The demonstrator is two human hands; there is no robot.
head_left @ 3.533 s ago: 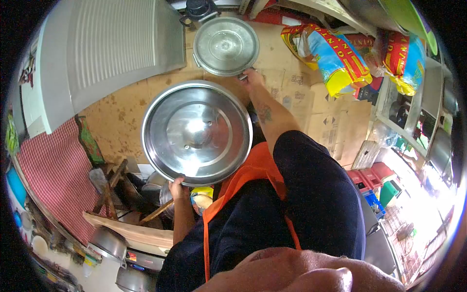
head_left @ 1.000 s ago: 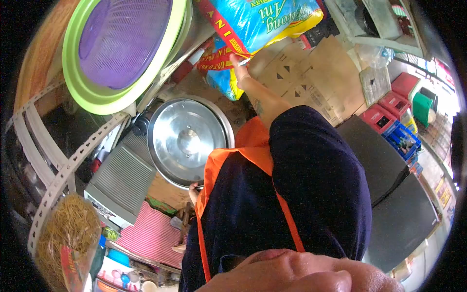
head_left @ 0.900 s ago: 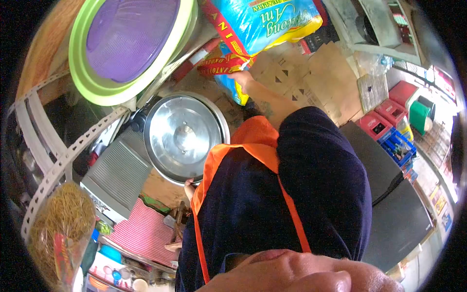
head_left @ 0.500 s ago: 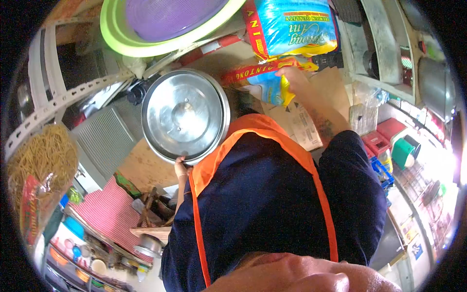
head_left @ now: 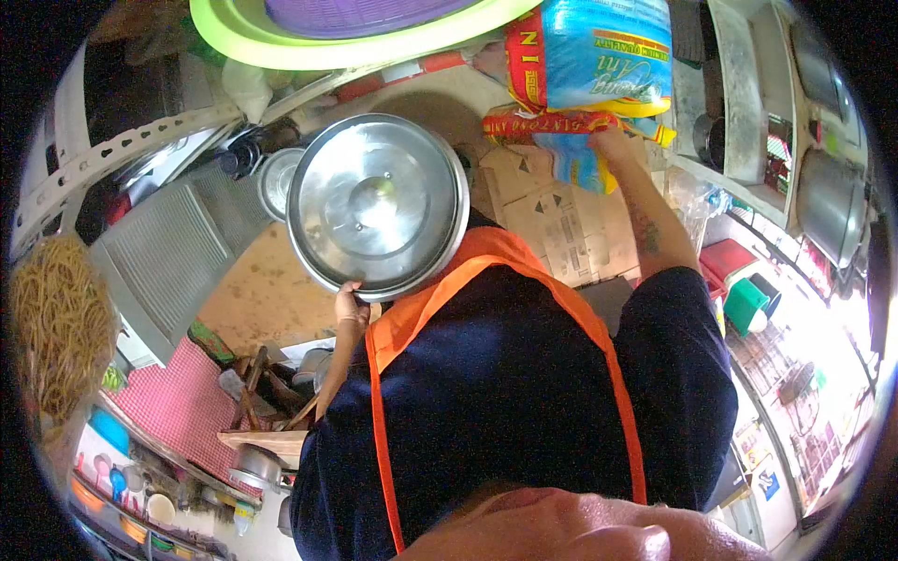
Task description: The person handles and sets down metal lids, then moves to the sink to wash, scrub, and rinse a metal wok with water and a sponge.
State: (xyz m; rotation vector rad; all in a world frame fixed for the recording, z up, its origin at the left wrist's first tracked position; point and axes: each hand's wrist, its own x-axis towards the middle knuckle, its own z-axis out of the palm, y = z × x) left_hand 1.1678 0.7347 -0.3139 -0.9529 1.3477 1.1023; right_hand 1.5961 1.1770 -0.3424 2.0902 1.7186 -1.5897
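Nearest, below the orange apron's (head_left: 407, 323) upper edge, the left hand (head_left: 351, 307) has its fingers closed on the near rim of a round steel lid (head_left: 374, 210), which lies up and to the right of them. Farther out, the right hand (head_left: 613, 148) touches the printed plastic bag (head_left: 552, 128); whether those fingers grip it, I cannot tell. The bag's long axis runs across the view, mostly leftward from these fingers; the right hand is nearer, the left well apart. Beyond stands a blue-and-red sack (head_left: 599, 56). In the earliest frame the right hand was at a smaller lid's handle; the left held this same rim.
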